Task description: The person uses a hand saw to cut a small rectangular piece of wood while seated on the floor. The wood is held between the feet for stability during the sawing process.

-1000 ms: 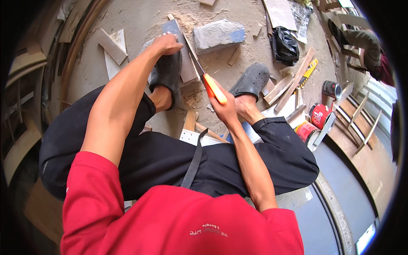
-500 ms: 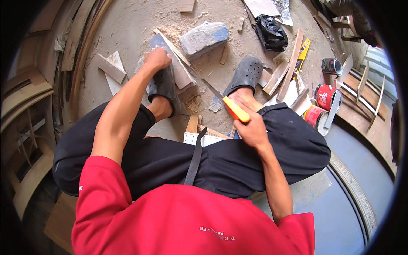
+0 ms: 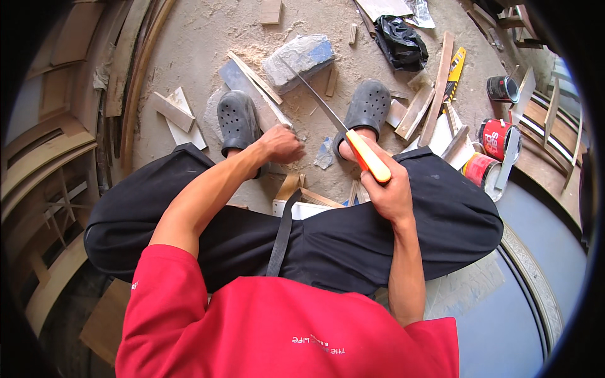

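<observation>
My right hand [image 3: 391,192] is closed around the yellow and orange handle of a handsaw [image 3: 328,112]. The saw's thin blade points away and to the left, its tip over the grey stone block [image 3: 299,60], apart from the wood. My left hand [image 3: 282,145] hovers beside the near end of a grey-faced board [image 3: 247,85], its fingers curled under and smeared by motion; whether they touch anything is hidden. A narrow wood strip [image 3: 255,77] lies along the board's right edge. My left clog [image 3: 238,120] stands next to the board, the right clog [image 3: 368,107] beyond the saw handle.
Crossed offcuts [image 3: 176,116] lie left of my feet. At right are wood strips [image 3: 436,88], a yellow-handled saw [image 3: 455,72], paint cans [image 3: 498,138] and a black plastic bag [image 3: 400,44]. A white piece [image 3: 296,209] lies between my legs. Curved wooden frames [image 3: 47,151] line the left.
My left hand has come off the board's far part and moved back toward me, to its near end. The saw has swung away from the board, its blade now reaching over the stone.
</observation>
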`<state>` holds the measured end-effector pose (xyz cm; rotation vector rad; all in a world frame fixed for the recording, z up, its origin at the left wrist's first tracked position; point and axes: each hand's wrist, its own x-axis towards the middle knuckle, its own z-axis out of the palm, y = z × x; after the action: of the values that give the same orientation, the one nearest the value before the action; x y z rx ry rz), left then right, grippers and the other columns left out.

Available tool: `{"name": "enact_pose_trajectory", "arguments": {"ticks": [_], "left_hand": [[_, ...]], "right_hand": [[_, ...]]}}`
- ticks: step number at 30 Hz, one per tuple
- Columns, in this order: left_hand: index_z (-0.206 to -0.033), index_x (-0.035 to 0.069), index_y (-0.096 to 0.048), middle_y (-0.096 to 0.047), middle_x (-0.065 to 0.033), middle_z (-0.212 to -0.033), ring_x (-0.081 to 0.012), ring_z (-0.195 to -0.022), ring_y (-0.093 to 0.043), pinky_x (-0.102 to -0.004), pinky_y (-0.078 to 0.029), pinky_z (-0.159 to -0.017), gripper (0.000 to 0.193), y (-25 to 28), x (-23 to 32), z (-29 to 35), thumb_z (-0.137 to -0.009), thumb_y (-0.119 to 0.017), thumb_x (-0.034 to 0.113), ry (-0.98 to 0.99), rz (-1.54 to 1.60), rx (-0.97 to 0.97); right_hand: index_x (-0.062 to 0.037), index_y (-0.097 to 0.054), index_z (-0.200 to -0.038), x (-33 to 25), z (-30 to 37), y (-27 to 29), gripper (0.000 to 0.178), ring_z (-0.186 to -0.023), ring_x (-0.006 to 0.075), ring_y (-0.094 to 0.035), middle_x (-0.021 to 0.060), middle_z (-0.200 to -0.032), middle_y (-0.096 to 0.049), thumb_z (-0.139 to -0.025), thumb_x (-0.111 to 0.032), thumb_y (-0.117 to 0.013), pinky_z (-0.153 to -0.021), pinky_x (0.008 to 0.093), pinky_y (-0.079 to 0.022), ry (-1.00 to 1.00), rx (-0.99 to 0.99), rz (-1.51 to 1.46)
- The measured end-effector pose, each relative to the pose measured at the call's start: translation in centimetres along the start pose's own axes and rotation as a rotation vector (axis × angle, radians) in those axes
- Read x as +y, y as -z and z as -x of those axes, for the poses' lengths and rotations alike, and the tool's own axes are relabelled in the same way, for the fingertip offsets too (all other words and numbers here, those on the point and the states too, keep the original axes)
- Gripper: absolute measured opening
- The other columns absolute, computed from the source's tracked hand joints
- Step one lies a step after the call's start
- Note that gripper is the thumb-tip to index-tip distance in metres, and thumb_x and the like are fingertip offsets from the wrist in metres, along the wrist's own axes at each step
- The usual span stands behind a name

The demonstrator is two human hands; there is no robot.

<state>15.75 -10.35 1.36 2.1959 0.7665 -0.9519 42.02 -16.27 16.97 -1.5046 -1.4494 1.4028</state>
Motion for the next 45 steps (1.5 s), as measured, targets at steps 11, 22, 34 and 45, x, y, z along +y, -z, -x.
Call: {"name": "enact_pose_trajectory", "arguments": {"ticks": [11,22,34,45], "left_hand": [[-0.147,-0.005,-0.031,-0.031,-0.0252,-0.153,-0.0350,-0.145,-0.027,-0.0533,-0.011,-0.119,0.089,-0.6,-3.1,2.0,-0.088,-0.053,0.058,0.655,-0.151,0.385],[-0.144,-0.006,-0.038,-0.038,-0.0204,-0.151,-0.0301,-0.145,-0.030,-0.0567,0.002,-0.119,0.090,-2.7,-3.3,3.5,-0.084,-0.055,0.059,0.613,-0.229,0.438],[-0.145,-0.005,-0.037,-0.040,-0.0219,-0.150,-0.0327,-0.138,-0.041,-0.0590,-0.003,-0.118,0.080,-3.0,-5.1,4.1,-0.087,-0.056,0.046,0.623,-0.113,0.473],[-0.145,0.006,-0.042,-0.036,-0.0178,-0.153,-0.0319,-0.136,-0.044,-0.0527,-0.036,-0.108,0.081,1.9,-12.1,5.0,-0.080,-0.070,0.046,0.807,0.293,0.413]], "right_hand": [[0.0003,-0.059,-0.129,2.1,-0.1,-2.5,0.048,-0.115,0.0249,-0.063,0.0182,-0.122,-0.066,-0.082,-0.007,-0.064,-0.099,0.0308,-0.046,0.014,0.036,-0.010],[-0.0023,-0.057,-0.133,0.4,0.5,-4.1,0.053,-0.112,0.0252,-0.064,0.0197,-0.118,-0.067,-0.083,-0.015,-0.068,-0.097,0.0325,-0.047,0.031,0.006,0.004],[0.0032,-0.053,-0.135,-0.1,-1.0,-7.9,0.052,-0.117,0.0198,-0.060,0.0169,-0.125,-0.064,-0.087,-0.011,-0.067,-0.101,0.0305,-0.044,0.085,-0.053,-0.046],[-0.0018,-0.057,-0.132,-0.2,-4.5,-14.6,0.050,-0.099,0.0196,-0.068,0.0200,-0.109,-0.070,-0.087,-0.018,-0.068,-0.085,0.0305,-0.051,0.056,0.075,0.024]]}}
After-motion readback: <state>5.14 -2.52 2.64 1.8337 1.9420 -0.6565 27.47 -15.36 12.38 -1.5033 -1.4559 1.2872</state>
